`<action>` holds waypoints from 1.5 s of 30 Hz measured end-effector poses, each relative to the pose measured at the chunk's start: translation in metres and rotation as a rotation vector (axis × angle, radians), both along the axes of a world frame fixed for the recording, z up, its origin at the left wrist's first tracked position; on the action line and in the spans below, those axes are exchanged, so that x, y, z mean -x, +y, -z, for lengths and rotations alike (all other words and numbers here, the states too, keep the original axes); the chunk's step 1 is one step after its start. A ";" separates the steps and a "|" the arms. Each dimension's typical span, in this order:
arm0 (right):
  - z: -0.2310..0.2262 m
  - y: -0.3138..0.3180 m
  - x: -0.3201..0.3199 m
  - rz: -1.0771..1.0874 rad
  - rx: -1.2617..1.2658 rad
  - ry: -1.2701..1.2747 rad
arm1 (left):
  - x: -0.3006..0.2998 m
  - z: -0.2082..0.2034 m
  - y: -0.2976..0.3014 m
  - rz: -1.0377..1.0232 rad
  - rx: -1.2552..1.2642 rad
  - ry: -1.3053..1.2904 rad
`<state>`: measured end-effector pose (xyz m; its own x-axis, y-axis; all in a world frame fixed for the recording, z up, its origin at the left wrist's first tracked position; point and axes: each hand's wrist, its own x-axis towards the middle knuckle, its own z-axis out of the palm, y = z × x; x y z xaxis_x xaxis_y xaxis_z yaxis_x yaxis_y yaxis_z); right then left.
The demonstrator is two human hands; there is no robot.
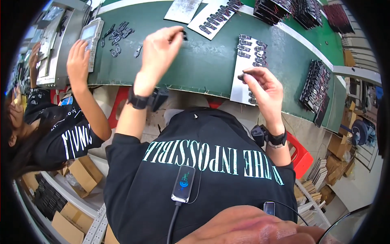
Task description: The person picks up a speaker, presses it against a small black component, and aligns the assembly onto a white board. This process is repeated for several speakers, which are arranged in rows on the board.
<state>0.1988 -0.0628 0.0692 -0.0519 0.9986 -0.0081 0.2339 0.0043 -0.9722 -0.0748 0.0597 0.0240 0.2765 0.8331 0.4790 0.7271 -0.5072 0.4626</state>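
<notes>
My left hand (159,48) is over the green table, thumb and fingers pinched on a small black part (185,35). My right hand (266,86) grips another small dark part (242,77) between thumb and fingertips. It hovers by a white board (239,90), which carries rows of small black rectangular parts (260,53). Part of that board's near end lies hidden behind my right hand. To the left of my left hand, a loose group of similar small parts (121,32) is scattered on the table.
Far back are a bare white board (183,10) and one lined with black parts (215,19). Stacks of loaded boards stand at far right (273,10) and right (315,86). A co-worker's raised hand (78,61) is at left beside a machine (61,44). A red stool (300,156) stands behind my right arm.
</notes>
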 end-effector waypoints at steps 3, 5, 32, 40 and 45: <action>0.001 0.002 0.021 0.127 0.099 0.276 | -0.043 0.003 -0.028 0.053 0.533 -0.586; 0.004 0.011 0.034 0.163 0.078 0.445 | -0.064 0.007 -0.040 0.140 0.727 -0.938; 0.047 0.012 0.012 0.202 -0.033 -0.050 | -0.089 0.010 -0.080 0.251 1.030 -1.188; 0.051 0.014 0.011 0.137 0.008 0.257 | -0.085 0.010 -0.080 0.275 1.040 -1.147; 0.048 0.013 0.001 0.018 0.094 0.204 | -0.083 0.009 -0.084 0.297 1.044 -1.120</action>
<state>0.1981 -0.0495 0.0215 -0.0439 0.9948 -0.0922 0.0317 -0.0909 -0.9954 0.0082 -0.0243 0.0146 0.3964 0.8983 -0.1892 -0.2815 0.3151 0.9064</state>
